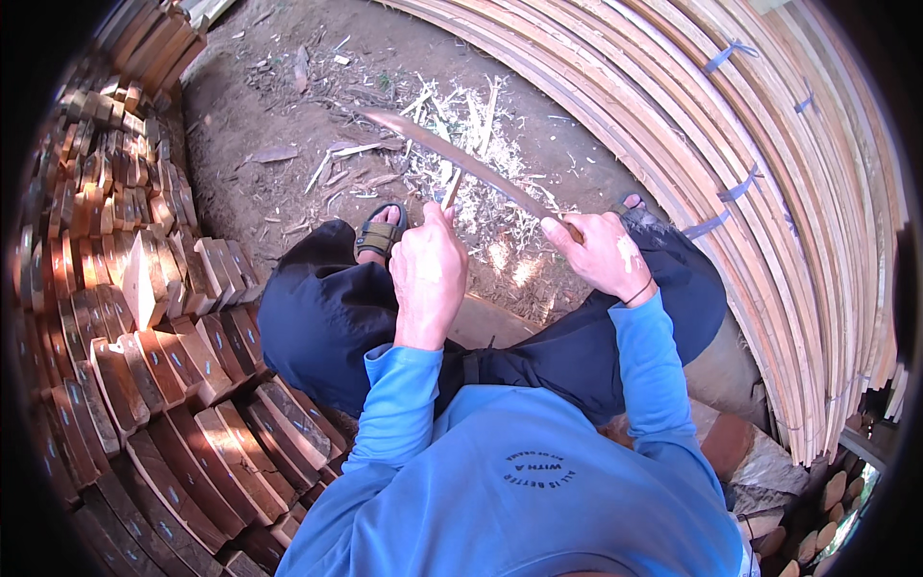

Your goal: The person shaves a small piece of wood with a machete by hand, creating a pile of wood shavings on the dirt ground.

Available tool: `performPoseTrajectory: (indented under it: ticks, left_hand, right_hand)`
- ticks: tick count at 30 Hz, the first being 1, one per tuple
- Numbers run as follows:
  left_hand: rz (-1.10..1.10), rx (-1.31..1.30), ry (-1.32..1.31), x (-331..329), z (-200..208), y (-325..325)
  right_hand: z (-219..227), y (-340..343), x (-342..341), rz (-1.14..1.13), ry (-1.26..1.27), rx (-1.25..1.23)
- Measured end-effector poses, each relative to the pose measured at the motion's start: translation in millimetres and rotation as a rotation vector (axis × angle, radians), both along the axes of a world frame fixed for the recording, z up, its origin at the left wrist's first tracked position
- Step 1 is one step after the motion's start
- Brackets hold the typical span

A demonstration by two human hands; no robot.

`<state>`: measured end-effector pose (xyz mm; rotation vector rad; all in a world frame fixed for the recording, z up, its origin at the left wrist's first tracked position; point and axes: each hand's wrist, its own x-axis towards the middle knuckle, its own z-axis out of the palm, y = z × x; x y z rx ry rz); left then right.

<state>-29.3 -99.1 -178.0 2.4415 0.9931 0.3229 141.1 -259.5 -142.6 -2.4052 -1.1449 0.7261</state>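
Observation:
A long, slightly curved machete [481,171] reaches from my right hand [606,252] up and leftward over the ground. My right fingers are wrapped round its handle, of which only a bit shows. In front of my left knee, my left hand [429,274] is closed on a thin wooden stick [451,189], which sticks up out of the fist. The stick's upper end lies by the middle of the blade; I cannot tell whether they touch. Pale wood shavings [490,216] are scattered on the dirt below both hands.
Stacked wooden blocks [183,462] rise close along my left side. Long wooden strips [711,144], tied in bundles with blue bands, curve past on the right. Wood scraps [274,154] litter the dirt ground ahead. My sandalled foot [380,234] is just beyond my left hand.

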Motion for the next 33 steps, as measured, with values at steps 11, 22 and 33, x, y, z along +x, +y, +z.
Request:
performPoseTrajectory:
  ticks: [11,22,33]
  left_hand:
    - [-0.007,0.027,0.037,-3,-9,1]
    - [0.037,-0.102,0.056,3,28,-6]
    - [0.128,-0.343,-0.306,5,14,-2]
  right_hand:
    - [4,8,-10,0.103,-0.06,-0.097]
    - [-42,15,14,-0.251,-0.111,-0.067]
    - [-16,-5,7,-0.23,0.081,0.351]
